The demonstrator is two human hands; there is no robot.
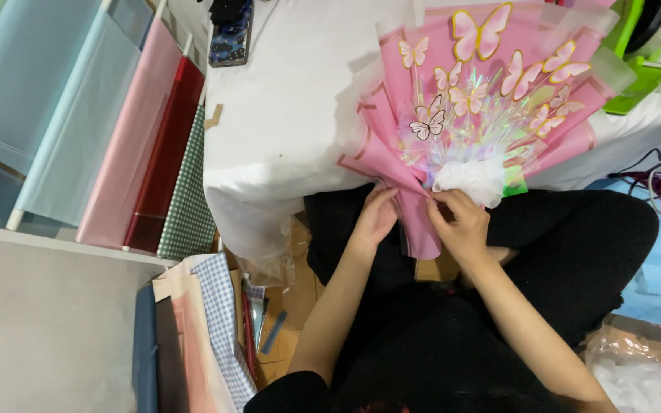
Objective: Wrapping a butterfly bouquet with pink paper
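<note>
Now — left hand [376, 218], right hand [460, 226] pinch pink bouquet wrap [415, 214] | phone [231, 34], paper rolls [116, 130] aside

White-covered table [284, 115] with pink butterfly bouquet [483, 99], dark phone [230, 34], green tools [640, 69].

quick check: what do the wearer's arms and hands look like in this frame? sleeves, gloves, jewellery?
Both hands are bare: no gloves, and no rings or watch that I can make out on the left hand or the right hand. Forearms are uncovered up to about the elbow. A dark, black-looking short sleeve shows at the left upper arm; the right sleeve is out of frame. No cables or markings visible.
</note>
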